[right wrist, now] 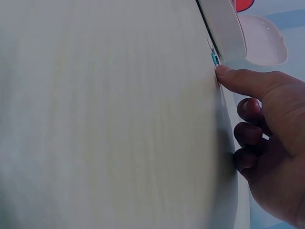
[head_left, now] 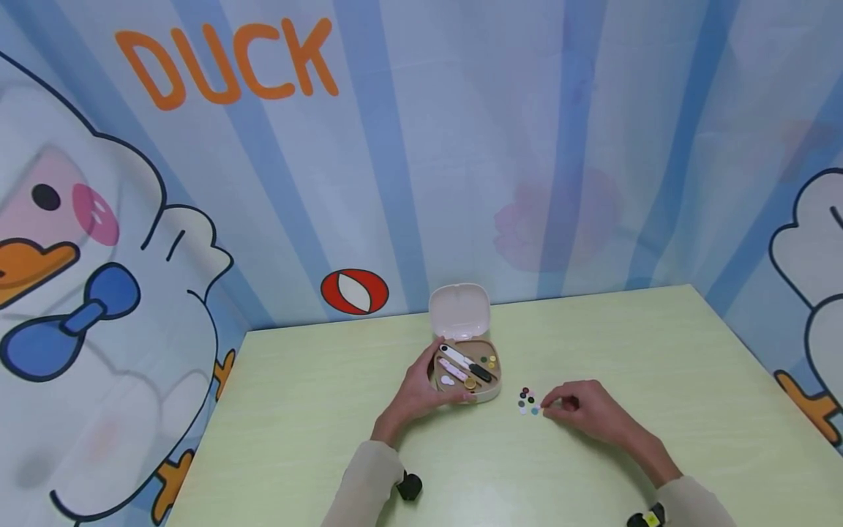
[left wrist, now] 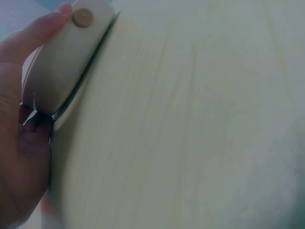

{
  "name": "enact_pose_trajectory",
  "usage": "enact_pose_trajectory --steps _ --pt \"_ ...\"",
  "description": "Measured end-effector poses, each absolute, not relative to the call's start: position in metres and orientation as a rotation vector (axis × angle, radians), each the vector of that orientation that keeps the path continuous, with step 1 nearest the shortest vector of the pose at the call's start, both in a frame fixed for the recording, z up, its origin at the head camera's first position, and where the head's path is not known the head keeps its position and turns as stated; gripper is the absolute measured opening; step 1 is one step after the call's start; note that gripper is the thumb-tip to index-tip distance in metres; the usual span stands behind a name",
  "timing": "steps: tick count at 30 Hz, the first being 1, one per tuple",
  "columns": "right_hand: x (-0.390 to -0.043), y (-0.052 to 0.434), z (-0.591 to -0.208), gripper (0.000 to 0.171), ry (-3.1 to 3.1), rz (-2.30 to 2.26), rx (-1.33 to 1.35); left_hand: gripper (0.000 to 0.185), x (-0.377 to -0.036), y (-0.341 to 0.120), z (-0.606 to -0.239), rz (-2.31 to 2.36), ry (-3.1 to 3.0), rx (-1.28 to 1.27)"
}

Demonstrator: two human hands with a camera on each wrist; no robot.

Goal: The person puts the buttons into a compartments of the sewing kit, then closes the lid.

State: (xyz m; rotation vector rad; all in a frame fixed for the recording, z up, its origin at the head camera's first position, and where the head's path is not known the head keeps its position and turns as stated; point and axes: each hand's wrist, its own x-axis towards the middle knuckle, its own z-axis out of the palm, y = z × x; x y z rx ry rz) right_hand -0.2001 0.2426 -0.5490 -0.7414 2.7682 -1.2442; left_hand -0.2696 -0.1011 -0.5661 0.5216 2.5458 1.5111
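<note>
A small sewing kit case (head_left: 487, 395) stands on the table with its lid (head_left: 459, 311) raised. My left hand (head_left: 421, 384) grips its left side, thumb along the front wall near a round brown snap (left wrist: 83, 17). Inside lie a white-and-black tool (head_left: 466, 361), a pinkish stick-shaped tool (head_left: 452, 368), a gold round piece (head_left: 470, 383) and several small buttons (head_left: 492, 360). To the right, my right hand (head_left: 589, 411) has thumb and forefinger tips down at several loose buttons (head_left: 530, 400), beside a teal one (head_left: 535, 411). I cannot tell whether a button is between those fingertips.
The pale yellow-green table (head_left: 316, 395) reaches back to a blue striped curtain (head_left: 454, 146) printed with ducks. The raised lid is close to the curtain. A black wrist device (head_left: 410, 486) sits at the left sleeve, another (head_left: 645, 518) at the right.
</note>
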Motion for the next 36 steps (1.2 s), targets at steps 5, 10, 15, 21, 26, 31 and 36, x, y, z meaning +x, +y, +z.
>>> enact_pose_trajectory --steps 5,10,15,21,26,31,36 --pt "-0.201 0.242 -0.547 0.005 2.745 -1.239 -0.727 0.12 -0.27 -0.101 -0.567 1.512 2.542 0.517" --pt "-0.202 0.243 -0.547 0.006 2.748 -1.233 -0.744 0.12 -0.269 -0.101 -0.564 1.51 2.546 0.513" --pt "-0.202 0.244 -0.547 0.008 2.749 -1.239 -0.759 0.119 -0.268 -0.1 -0.563 1.501 2.551 0.503" --pt "-0.202 0.245 -0.544 0.008 2.725 -1.242 -0.769 0.119 -0.267 -0.1 -0.563 1.502 2.551 0.496" --pt "-0.202 0.245 -0.54 0.007 2.708 -1.239 -0.769 0.119 -0.266 -0.099 -0.561 1.509 2.544 0.482" --pt "-0.205 0.246 -0.537 0.006 2.714 -1.245 -0.761 0.119 -0.266 -0.099 -0.561 1.509 2.547 0.481" --pt "-0.208 0.246 -0.537 0.007 2.739 -1.245 -0.748 0.119 -0.266 -0.099 -0.561 1.511 2.545 0.476"
